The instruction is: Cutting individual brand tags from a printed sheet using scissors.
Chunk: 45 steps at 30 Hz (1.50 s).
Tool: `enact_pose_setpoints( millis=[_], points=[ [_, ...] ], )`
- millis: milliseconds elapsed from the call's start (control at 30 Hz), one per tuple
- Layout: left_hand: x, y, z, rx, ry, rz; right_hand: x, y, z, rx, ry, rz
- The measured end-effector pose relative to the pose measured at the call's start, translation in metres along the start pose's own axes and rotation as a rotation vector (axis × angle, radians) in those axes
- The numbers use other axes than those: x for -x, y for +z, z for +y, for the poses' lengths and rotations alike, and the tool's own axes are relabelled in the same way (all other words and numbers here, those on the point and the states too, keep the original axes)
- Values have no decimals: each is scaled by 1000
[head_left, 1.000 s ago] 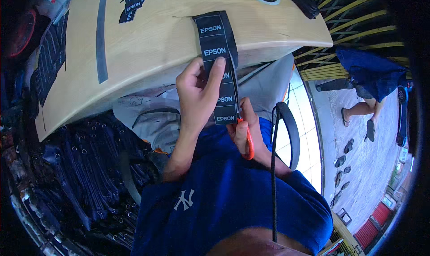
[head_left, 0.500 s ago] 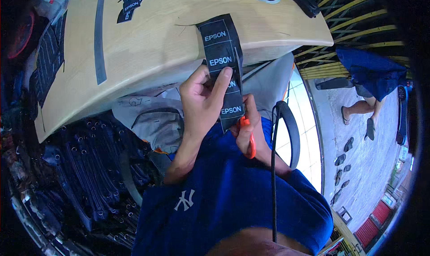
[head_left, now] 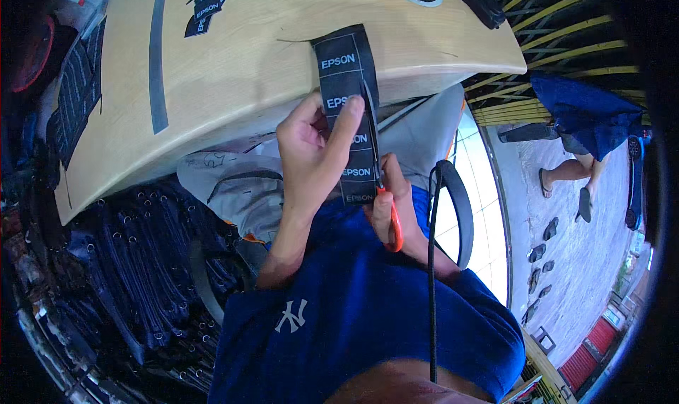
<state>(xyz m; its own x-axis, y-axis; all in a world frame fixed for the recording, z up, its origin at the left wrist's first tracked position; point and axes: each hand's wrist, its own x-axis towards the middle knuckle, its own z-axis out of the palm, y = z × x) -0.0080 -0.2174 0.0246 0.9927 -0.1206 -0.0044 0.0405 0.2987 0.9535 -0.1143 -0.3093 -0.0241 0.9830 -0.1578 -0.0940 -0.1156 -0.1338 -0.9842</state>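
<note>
Black label strip pinched in left hand, scissors in right hand.

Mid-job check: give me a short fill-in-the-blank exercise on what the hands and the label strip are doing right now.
1. The left hand holds up a black strip of printed fabric labels with white ____.
2. The right hand works scissors with ____ handles.
3. The scissor blades run along the strip's ____ edge.
4. Behind the strip lies a light ____ tabletop.

Missing words: lettering; orange; right; wooden
</note>
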Motion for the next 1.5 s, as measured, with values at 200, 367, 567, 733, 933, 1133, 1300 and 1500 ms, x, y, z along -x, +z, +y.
enact_pose_setpoints(
  millis=[200,367,567,733,933,1133,1300,1500],
  points=[
    [-1,-3,-2,-77,-15,5,-1,4,-7,46,19,30],
    [6,-5,-8,-112,29,-21,-4,8,-15,1,3,47],
    [11,-2,-6,-89,37,-55,-8,4,-18,-11,-72,76],
    [13,3,-3,-84,19,-33,-7,3,-14,7,-51,106],
    [7,-3,-2,-104,24,-115,-5,2,-13,-6,-41,88],
    [0,1,2,-101,36,-59,-2,-1,-15,6,16,13],
    [5,2,0,-119,46,-63,-7,3,-16,-9,-87,108],
    [10,-2,-4,-178,70,-84,-7,2,-21,-9,-83,118]
  ],
)
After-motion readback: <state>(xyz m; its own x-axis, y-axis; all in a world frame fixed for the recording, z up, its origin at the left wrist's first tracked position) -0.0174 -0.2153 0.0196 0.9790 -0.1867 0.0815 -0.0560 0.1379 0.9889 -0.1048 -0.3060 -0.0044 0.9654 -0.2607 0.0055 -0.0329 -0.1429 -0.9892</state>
